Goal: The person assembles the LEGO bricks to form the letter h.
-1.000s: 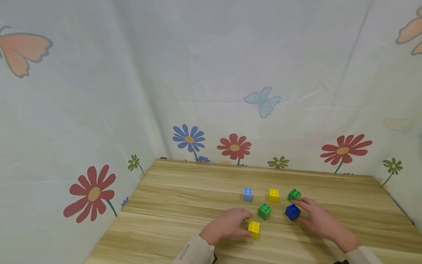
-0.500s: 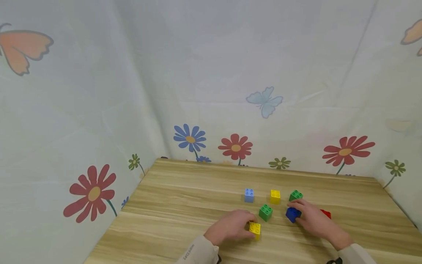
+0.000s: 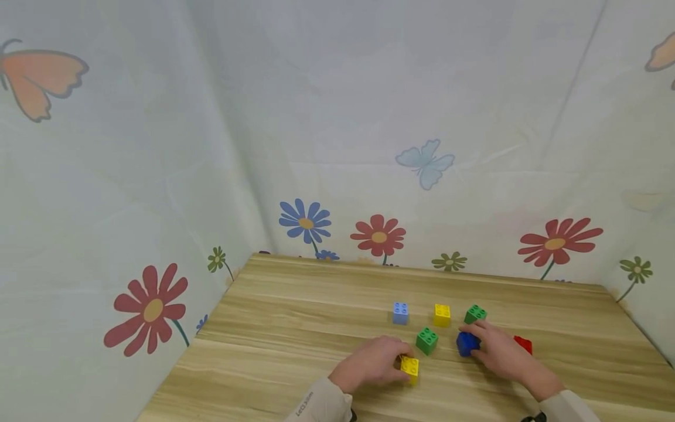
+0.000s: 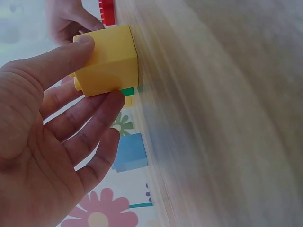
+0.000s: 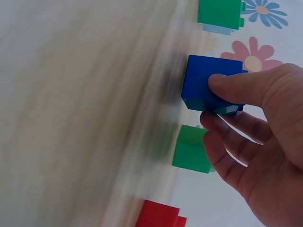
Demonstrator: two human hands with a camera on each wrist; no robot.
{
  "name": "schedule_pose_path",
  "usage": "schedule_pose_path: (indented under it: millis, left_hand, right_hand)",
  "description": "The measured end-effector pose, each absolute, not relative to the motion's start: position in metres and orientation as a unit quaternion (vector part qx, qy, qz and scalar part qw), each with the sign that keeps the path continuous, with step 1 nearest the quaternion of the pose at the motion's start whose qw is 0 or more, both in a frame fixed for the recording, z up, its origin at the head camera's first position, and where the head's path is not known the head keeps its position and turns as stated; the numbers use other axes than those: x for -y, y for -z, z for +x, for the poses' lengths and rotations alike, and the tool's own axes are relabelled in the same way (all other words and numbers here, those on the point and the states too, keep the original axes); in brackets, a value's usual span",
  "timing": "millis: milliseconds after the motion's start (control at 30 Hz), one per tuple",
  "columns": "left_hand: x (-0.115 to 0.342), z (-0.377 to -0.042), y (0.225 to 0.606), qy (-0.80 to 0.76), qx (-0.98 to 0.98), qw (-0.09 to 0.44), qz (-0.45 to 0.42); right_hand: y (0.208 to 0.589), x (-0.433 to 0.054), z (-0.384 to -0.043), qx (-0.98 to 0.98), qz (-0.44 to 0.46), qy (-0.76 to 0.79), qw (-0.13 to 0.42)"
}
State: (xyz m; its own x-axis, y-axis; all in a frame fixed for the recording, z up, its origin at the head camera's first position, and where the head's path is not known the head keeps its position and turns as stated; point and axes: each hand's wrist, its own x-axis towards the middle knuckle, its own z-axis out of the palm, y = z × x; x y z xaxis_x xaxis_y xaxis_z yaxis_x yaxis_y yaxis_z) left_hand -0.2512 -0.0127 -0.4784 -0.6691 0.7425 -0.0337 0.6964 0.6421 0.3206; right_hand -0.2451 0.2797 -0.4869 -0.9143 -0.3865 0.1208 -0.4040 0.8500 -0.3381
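The left hand point(image 3: 371, 362) pinches a yellow square plastic block point(image 3: 410, 370) with round knobs, thumb on one side and fingers on the other. The right hand point(image 3: 503, 351) pinches a dark blue square plastic block point(image 5: 199, 82) the same way. I can't tell if either block is off the wooden table point(image 3: 295, 319).

Between the hands, a bit farther away, sits a green knobbed plastic block point(image 3: 426, 340), near the left fingers. Past it are a light blue knobbed plastic block point(image 3: 400, 313) and a second yellow plastic block point(image 3: 442, 315), next to each other with a gap. A second green plastic block point(image 3: 476, 315) is just past the right fingertips, so there is little room there. A red plastic block point(image 3: 524, 344) peeks out on the right side of the right hand.

Lots of wood stretches out to the left of the left hand, up to the slanting left edge. The back edge is well past all the blocks, by the white flowery cloth point(image 3: 337, 117). The right edge is well apart from the right hand.

One second ago, the left fingers were looser around their block, and the right fingers reached up by the far green one. Now both hands have closed in. The red block shows now too. The other blocks have stayed put.
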Motion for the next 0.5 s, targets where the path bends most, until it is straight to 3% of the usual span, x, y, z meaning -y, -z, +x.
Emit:
schedule_pose_path:
  millis: [500]
  left_hand:
    - [0.014, -0.252, 0.482, -0.158, -0.899, 0.081, 0.4]
  right_hand:
    - [0.473, -0.265, -0.231, 0.963, 0.189, -0.194, 0.01]
